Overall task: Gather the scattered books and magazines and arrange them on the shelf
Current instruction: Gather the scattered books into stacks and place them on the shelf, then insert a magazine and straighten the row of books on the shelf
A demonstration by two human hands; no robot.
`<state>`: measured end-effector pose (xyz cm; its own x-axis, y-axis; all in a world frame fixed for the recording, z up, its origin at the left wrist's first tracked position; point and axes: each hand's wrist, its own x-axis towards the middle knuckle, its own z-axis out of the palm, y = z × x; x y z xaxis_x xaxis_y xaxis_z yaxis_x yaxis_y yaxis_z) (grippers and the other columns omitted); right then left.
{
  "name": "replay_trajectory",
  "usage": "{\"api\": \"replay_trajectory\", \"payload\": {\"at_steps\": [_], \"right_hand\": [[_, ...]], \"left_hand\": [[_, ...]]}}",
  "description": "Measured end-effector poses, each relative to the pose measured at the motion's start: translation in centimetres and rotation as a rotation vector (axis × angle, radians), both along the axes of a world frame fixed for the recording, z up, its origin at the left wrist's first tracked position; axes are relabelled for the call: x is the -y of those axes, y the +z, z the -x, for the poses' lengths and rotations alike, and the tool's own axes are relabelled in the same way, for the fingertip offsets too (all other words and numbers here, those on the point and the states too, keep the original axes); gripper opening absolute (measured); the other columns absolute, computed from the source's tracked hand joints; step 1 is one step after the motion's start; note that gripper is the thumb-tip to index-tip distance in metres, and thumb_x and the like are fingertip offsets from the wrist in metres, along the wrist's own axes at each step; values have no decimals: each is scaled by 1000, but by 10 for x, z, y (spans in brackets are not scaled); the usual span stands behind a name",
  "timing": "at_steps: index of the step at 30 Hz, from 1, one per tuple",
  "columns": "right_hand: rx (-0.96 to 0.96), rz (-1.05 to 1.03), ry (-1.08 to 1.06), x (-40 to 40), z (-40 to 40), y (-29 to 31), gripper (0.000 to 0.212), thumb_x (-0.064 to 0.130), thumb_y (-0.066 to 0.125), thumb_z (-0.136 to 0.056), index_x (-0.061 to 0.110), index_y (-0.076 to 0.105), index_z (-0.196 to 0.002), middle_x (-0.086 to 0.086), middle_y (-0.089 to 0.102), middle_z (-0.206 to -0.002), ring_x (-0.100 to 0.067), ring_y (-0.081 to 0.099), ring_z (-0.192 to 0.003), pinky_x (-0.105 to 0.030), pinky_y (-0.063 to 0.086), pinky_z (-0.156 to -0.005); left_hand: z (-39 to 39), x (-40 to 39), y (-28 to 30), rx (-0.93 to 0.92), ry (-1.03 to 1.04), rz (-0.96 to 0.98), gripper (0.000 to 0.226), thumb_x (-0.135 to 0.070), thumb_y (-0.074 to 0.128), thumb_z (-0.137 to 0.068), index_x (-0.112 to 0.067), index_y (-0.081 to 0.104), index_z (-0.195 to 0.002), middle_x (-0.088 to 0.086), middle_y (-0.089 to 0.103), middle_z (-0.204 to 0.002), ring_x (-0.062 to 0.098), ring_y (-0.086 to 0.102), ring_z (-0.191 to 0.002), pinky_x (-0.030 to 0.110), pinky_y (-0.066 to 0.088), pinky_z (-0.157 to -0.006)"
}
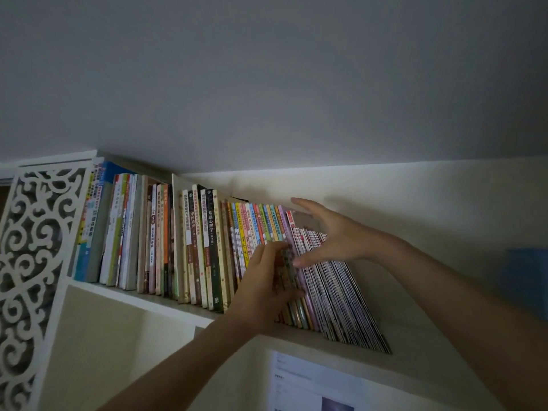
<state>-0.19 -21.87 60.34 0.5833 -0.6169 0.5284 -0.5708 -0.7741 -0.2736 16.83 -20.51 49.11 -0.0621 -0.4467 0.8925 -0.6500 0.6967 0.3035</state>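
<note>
Thin book being slotted into the shelf [166, 302] row

The thin book [287, 269] is pinched by the left hand [264, 289]; leaning magazines [335, 289] beside it, braced by the right hand [332, 235] with fingers spread, could slide flat.

1. Shelf [166, 304]: white board mounted against the wall, seen from below.
2. Upright books [204, 250]: standing spines-out in a tight row on the shelf, left and centre.
3. Thin magazines [341, 295]: on the shelf directly right of the books, leaning left against them.
</note>
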Motion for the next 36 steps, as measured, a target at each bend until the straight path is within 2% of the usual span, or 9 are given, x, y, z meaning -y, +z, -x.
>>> {"api": "replay_trajectory", "payload": {"at_steps": [3, 6, 11, 18, 24, 29, 32, 34, 36], "right_hand": [[120, 85, -93, -23, 24, -25, 117, 56, 84, -48, 40, 24, -147, 29, 30, -145, 4, 30, -135, -26, 34, -109], [63, 42, -138, -43, 52, -56, 63, 46, 85, -57, 51, 41, -102, 52, 43, -91, 30, 47, -85, 1, 39, -74], [49, -85, -202, -29, 65, -83, 51, 45, 88, -57, 42, 68, -104, 27, 71, -94, 8, 66, -90, -26, 55, -87], [204, -52, -216, -26, 58, -91, 46, 52, 88, -49, 47, 71, -92, 28, 72, -87, 12, 66, -82, -16, 53, -77], [114, -71, -247, -33, 73, -104, 55, 48, 85, -56, 49, 67, -108, 28, 71, -91, 11, 65, -87, -20, 54, -83], [117, -24, -262, -32, 71, -106, 49, 40, 89, -56, 54, 63, -95, 40, 64, -70, 18, 62, -74, -2, 43, -61], [145, -112, -317, -37, 65, -101, 62, 40, 91, -52, 50, 59, -104, 36, 65, -68, 16, 63, -71, -1, 43, -59], [120, -160, -329, -38, 59, -94, 107, 51, 91, -40, 33, 47, -136, 18, 71, -104, 1, 66, -96, -16, 51, -80], [165, -81, -377, -47, 43, -80, 140, 61, 86, -32, 29, 19, -152, 0, 45, -146, -19, 48, -129, -35, 44, -102]], "left_hand": [[-14, -3, -8, 140, -33, 64, 83, -27, 77, -78, -28, 28, -146, -16, 19, -149, -2, 22, -137, 27, 30, -116], [-15, -4, -7, 241, -111, -7, 112, -51, 73, -73, -30, -3, -153, -21, -15, -158, -1, -12, -145, 24, 8, -117], [8, 3, -5, 271, 95, -32, 116, -72, 52, -72, -26, -21, -149, -16, -36, -151, 2, -35, -138, 36, -16, -115], [6, 2, -6, 280, 185, -11, 119, -82, 44, -65, -25, -14, -152, -13, -26, -157, 6, -26, -143, 42, -5, -120], [-2, -6, -5, 296, 151, -94, 118, -56, 69, -74, -27, -15, -151, -14, -29, -155, 7, -26, -143, 43, -2, -121], [-28, 1, -6, 364, 229, -106, 115, -42, 74, -78, -22, -12, -152, -13, -27, -155, 6, -27, -143, 34, -2, -121], [-29, 5, -7, 355, 216, -83, 114, -38, 75, -78, -22, -11, -152, -13, -26, -156, 7, -26, -143, 31, -4, -119], [-30, 5, -7, 366, 217, -69, 113, -37, 75, -78, -21, -9, -153, -11, -24, -157, 9, -24, -144, 34, -2, -121], [-39, 1, -2, 395, 193, -60, 108, -36, 74, -80, -21, -3, -154, -10, -17, -159, 10, -16, -146, 34, 4, -121]]}}
